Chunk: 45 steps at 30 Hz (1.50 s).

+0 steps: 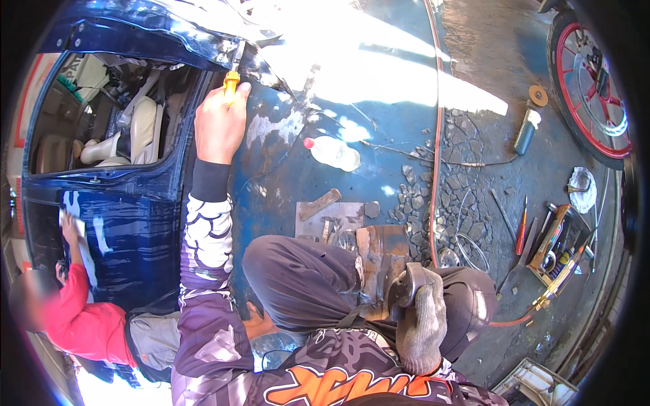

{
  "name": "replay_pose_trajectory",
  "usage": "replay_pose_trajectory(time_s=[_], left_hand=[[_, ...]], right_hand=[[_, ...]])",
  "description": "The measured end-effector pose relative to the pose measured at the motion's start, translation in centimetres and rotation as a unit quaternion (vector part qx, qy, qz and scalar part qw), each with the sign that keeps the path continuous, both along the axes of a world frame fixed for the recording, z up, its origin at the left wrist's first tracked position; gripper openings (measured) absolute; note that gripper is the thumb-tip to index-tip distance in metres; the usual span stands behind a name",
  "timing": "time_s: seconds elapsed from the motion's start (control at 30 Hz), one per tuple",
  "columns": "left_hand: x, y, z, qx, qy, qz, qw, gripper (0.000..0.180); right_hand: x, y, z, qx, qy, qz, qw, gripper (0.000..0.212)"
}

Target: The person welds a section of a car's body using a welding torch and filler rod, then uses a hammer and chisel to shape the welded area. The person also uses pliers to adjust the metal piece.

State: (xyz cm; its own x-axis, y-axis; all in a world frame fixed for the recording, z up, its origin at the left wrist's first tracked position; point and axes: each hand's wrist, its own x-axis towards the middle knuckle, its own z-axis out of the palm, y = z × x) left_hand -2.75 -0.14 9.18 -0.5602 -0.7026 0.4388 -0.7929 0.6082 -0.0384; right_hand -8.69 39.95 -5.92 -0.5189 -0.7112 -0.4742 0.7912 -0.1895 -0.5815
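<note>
Here's the yellow tool [231,82], bright and stubby in the handle, with a flat grey metal blade pointing away from the person, right up at the edge of the blue car panel [203,44]. The bare left hand [220,132] is closed firmly around that handle. Down by the right knee, the gloved right hand [421,321] is wrapped around a dark lump [404,289], rounded and hard-looking.

What that lump is, I can't tell: the glove covers much of it. The blade's tip gets lost against the panel, so contact is unclear, and fierce sunlight washes out the ground beyond.

Underneath, it's a worn blue floor [271,176], scuffed and stained, breaking into loose rubble [460,162] beside a long reddish hose [437,135]. A clear bottle [335,155] with a red cap lies on its side. Over right, a tool tray [558,254] sits below a red-rimmed wheel [589,88]; at left, a co-worker in red [101,325] presses one hand to the car door [135,243].
</note>
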Motion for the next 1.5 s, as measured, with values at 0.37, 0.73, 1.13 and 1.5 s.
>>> replay_pose_trajectory(time_s=[0.37,0.73,1.13,1.5], left_hand=[[-1.6,-0.2,0.6,-0.008,-0.013,0.044,0.999,0.053],[0.4,-4.8,-1.0,-0.080,0.018,-0.042,0.996,0.031],[1.8,-1.4,0.6,-0.005,0.011,0.018,1.000,0.043],[-0.5,-0.8,0.8,-0.013,-0.025,0.025,0.999,0.053]], right_hand=[[-0.8,-0.8,0.3,0.003,0.009,0.016,1.000,0.049],[-0.6,-0.5,0.7,-0.002,0.003,0.006,1.000,0.047],[0.2,-1.1,0.9,0.023,-0.001,-0.024,0.999,0.044],[0.0,-1.0,0.7,0.008,0.015,0.003,1.000,0.046]])
